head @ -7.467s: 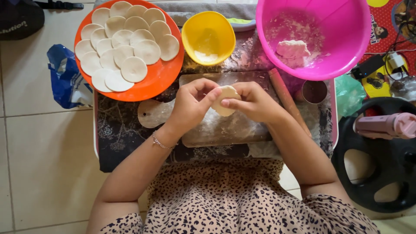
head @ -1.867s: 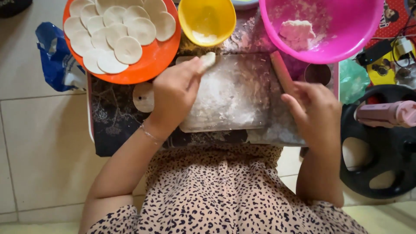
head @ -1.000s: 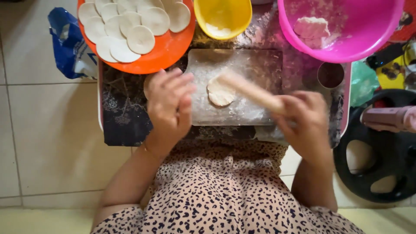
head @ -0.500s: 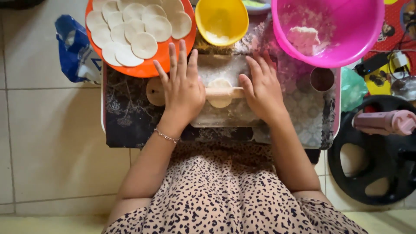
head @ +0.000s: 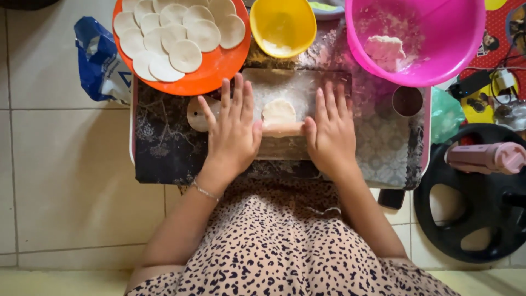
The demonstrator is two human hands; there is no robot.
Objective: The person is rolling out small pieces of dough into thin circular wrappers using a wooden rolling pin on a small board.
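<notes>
Left hand (head: 233,131), right hand (head: 330,130) flat, fingers spread, pressing rolling pin (head: 282,129) over half-flattened dough disc (head: 278,111); many finished rounds (head: 175,33) stacked on orange plate (head: 219,68); dough lump (head: 384,47) left in pink bowl (head: 438,55).

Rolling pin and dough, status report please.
Left hand and right hand flat on the rolling pin. Pin at the dough disc's near edge, on the floured board. Nothing obstructing.

The wooden rolling pin (head: 282,129) shows only between the 2 flat palms; the left hand (head: 233,131) and right hand (head: 330,131) cover its ends. The pin hides the near edge of the flattened white dough disc (head: 279,111). Beyond the pin, the frame's top edge cuts off the orange round plate (head: 219,68), yellow plastic bowl (head: 283,24) and pink plastic basin (head: 438,60).
</notes>
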